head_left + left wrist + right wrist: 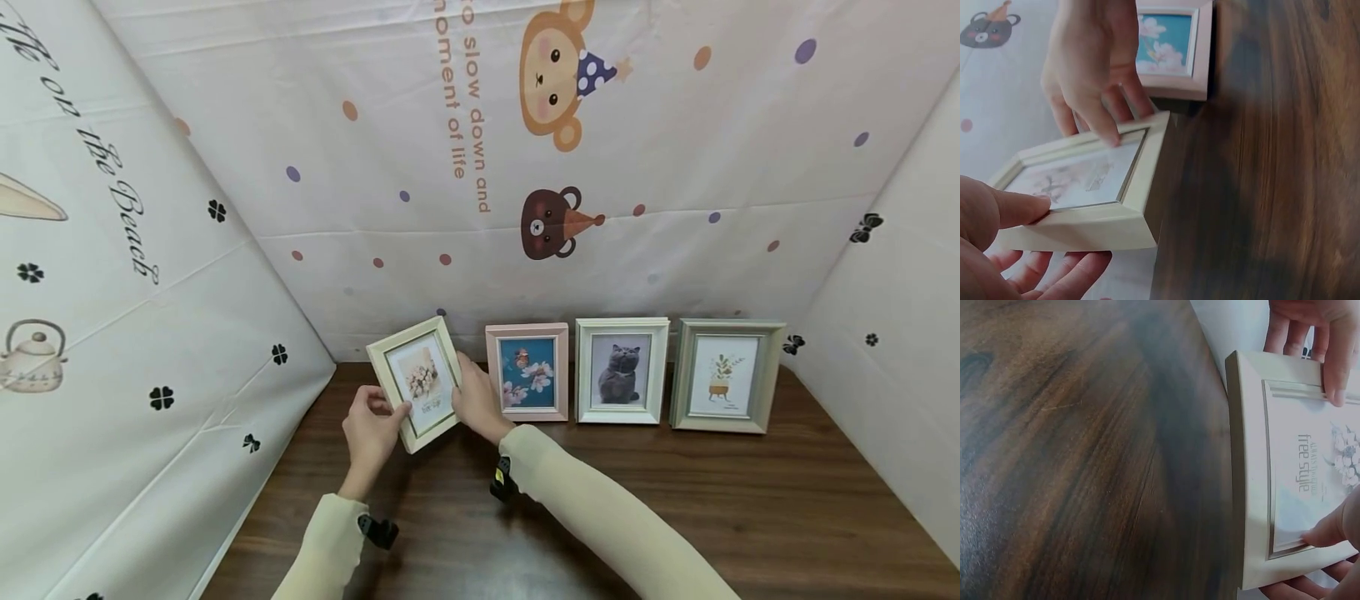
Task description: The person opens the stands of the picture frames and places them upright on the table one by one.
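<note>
A cream picture frame (pixel 396 387) with a flower-bouquet print leans tilted between both hands at the left of the row. My left hand (pixel 372 427) grips its left edge, thumb on the front and fingers behind, as the left wrist view shows. On the opposite edge, my right hand (pixel 480 398) holds the frame the same way; in the right wrist view its thumb (pixel 1329 530) lies on the glass near the lower corner. Just right of that hand stands a pink picture frame (pixel 527 414) with a blossom picture.
Farther right stand a white frame (pixel 621 417) with a grey cat picture and a grey-green frame (pixel 720 424) with a potted-plant print. All are on a dark wooden table (pixel 600 500). A printed white cloth (pixel 420 225) hangs behind and at both sides.
</note>
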A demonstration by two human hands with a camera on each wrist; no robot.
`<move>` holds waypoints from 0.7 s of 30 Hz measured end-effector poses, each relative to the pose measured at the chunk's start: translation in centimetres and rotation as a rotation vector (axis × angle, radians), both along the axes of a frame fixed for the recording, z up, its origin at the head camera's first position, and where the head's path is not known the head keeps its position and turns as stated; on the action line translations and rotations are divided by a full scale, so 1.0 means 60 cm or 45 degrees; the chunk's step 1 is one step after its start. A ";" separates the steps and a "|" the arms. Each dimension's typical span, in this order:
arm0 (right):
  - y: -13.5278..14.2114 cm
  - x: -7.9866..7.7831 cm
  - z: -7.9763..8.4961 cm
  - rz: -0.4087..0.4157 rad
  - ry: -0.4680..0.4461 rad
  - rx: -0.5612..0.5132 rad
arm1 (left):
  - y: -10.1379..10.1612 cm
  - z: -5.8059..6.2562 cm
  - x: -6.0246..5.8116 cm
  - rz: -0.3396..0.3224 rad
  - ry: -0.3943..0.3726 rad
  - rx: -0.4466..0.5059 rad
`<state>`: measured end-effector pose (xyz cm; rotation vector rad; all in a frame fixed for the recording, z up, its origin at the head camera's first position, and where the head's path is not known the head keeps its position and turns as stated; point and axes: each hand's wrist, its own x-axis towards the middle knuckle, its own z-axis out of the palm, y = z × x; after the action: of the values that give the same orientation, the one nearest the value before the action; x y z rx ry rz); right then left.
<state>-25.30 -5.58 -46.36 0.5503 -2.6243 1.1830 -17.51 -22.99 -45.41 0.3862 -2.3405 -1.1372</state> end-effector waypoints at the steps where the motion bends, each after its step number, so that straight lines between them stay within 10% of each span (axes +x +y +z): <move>1: 0.000 -0.001 0.001 0.001 -0.015 -0.005 | 0.002 0.000 0.002 -0.002 0.005 0.000; 21: -0.010 -0.016 -0.007 -0.024 -0.106 0.014 | 0.045 0.014 0.018 -0.081 0.222 -0.021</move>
<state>-26.25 -6.20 -46.75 0.4879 -2.7004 1.2117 -16.43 -20.32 -44.59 0.1992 -2.2216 -1.1322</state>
